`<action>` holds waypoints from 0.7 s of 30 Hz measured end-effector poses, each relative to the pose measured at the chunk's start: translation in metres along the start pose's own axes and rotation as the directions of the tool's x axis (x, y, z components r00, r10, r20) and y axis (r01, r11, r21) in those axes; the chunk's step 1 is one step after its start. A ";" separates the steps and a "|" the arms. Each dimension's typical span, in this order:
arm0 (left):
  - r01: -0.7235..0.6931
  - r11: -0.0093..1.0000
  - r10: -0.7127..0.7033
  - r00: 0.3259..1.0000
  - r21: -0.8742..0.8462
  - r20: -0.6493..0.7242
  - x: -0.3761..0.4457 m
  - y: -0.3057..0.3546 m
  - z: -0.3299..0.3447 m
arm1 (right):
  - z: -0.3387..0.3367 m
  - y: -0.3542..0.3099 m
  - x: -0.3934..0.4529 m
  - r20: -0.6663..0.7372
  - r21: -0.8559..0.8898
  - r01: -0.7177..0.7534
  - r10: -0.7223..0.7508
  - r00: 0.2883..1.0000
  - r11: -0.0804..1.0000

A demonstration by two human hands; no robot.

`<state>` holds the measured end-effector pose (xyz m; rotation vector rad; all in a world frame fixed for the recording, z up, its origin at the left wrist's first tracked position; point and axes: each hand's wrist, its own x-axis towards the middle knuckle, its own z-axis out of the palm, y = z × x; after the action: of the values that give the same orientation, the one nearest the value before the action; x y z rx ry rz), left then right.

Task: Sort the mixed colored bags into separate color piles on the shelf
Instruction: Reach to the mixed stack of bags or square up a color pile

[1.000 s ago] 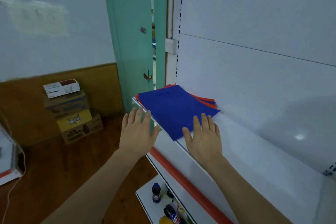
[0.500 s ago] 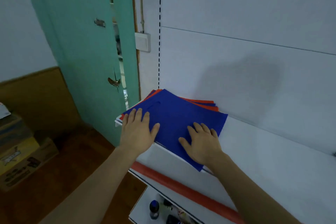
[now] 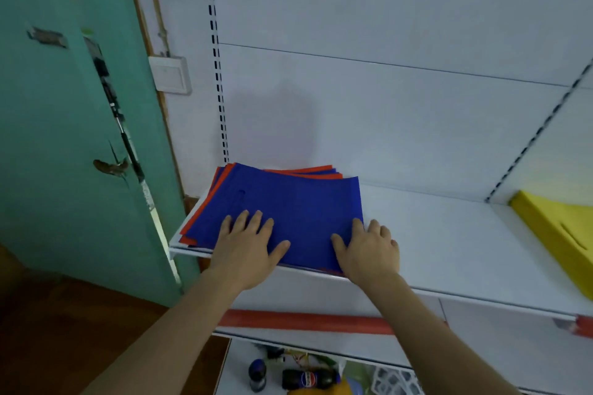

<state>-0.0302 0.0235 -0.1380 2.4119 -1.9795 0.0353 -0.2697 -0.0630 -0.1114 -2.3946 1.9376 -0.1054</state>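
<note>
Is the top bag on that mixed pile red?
No, the top bag is blue; red bags only peek out beneath it at the pile's edges.

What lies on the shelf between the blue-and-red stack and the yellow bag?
Nothing: in the head view, bare white shelf separates the mixed stack from the yellow bag.

A single head-worn wide-angle view looks forward and down at a white shelf (image 3: 449, 234), close enough that both forearms enter from the bottom edge. The left hand (image 3: 247, 247) and right hand (image 3: 369, 250) sit just below the middle of the frame, on a bag stack (image 3: 288, 202) at centre. The shelf's back panel fills the upper right; a green door (image 3: 64, 138) takes the left side. A lower shelf with bottles (image 3: 305, 378) shows at the bottom. Straight lines bow near the edges.
</note>
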 end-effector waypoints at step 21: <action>-0.023 0.990 0.014 0.998 -0.141 -0.063 0.007 0.012 -0.015 | -0.011 0.016 0.048 -0.032 0.642 -0.120 0.183 0.983 0.757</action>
<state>-0.0410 0.0145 -0.1226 2.2777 -1.9091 -0.0291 -0.2757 -0.1134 -0.1012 -1.7955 1.7318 -0.7535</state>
